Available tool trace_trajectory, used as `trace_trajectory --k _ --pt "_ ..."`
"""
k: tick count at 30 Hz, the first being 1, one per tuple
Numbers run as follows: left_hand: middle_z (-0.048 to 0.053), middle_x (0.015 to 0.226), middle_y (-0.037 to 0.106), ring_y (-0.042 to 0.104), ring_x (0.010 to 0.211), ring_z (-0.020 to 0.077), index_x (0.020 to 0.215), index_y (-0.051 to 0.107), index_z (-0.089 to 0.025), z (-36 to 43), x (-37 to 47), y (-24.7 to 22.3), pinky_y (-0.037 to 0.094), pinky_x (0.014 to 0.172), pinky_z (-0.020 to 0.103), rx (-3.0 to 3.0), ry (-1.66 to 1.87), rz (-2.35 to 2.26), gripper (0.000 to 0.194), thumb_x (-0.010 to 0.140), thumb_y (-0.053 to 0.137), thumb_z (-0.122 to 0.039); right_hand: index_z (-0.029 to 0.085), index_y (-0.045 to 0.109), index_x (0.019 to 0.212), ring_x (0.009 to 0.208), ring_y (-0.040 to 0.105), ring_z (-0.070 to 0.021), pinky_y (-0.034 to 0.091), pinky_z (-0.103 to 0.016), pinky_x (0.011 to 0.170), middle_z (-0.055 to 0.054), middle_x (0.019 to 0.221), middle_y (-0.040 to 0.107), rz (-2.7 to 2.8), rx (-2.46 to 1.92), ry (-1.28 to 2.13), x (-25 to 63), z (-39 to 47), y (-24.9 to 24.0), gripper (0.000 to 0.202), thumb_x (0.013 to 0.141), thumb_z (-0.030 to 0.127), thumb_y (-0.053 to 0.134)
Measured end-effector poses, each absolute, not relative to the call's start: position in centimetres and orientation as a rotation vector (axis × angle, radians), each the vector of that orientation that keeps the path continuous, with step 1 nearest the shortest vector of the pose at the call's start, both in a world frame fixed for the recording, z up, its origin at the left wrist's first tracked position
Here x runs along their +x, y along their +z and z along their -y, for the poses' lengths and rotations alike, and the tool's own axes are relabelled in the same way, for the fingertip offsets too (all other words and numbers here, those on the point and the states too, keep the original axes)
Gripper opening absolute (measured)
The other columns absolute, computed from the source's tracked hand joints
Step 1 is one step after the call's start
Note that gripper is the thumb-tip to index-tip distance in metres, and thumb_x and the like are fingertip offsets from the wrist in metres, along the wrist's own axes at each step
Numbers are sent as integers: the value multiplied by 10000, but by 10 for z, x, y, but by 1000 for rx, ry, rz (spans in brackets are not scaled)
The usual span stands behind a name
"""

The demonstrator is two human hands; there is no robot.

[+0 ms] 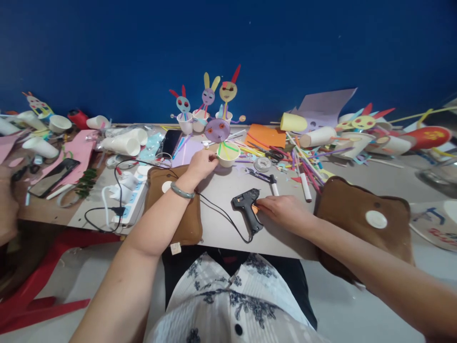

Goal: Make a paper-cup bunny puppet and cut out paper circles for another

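Purple-headed cup, at left hand, beyond right hand

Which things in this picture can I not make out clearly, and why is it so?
All in the head view:
- Orange piece by the right hand: its full shape, partly hidden by the black glue gun.
- Left hand: its exact grip at the cup, too small to tell.
- Another person's hand: cut off by the left edge, blurred.
- Shiny round object: cut off by the right edge.
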State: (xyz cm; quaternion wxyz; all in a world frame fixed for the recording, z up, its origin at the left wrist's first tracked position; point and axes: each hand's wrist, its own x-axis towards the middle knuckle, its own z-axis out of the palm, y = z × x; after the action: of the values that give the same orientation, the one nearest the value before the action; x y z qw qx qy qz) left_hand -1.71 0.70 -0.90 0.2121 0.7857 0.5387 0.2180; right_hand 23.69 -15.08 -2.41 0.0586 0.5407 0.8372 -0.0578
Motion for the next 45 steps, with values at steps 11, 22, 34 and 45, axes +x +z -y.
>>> trace_trajectory --k 11,22,34,45 --pt "73 811 769 626 734 184 818 786 -156 -5 -20 -5 458 712 301 2176 589 -1463 183 825 613 -218 177 709 941 748 710 -203 334 -295 610 -92 893 773 -2437 1668 -182 233 145 -22 247 1014 267 490" --pt "100 867 777 650 778 209 849 790 -157 -2 -16 -4 472 754 327 2195 575 -1542 202 851 600 -223 203 762 950 822 718 -212 402 -288 656 -75 920 790 -2545 1737 -185 256 153 -17 317 979 255 450" --pt "148 931 789 690 870 260 841 777 -159 4 -18 0 463 774 347 2379 565 -1617 233 904 573 -252 204 752 941 744 690 -193 417 -285 659 -61 860 770 -2599 1858 -418 254 166 -7 318 991 345 472" --pt "151 956 760 673 902 267 839 748 -163 5 -19 3 465 808 362 2426 544 -1676 257 934 512 -201 171 588 1140 794 710 -272 334 -327 599 -139 1087 699 -2352 1845 -264 180 181 3 387 973 520 599"
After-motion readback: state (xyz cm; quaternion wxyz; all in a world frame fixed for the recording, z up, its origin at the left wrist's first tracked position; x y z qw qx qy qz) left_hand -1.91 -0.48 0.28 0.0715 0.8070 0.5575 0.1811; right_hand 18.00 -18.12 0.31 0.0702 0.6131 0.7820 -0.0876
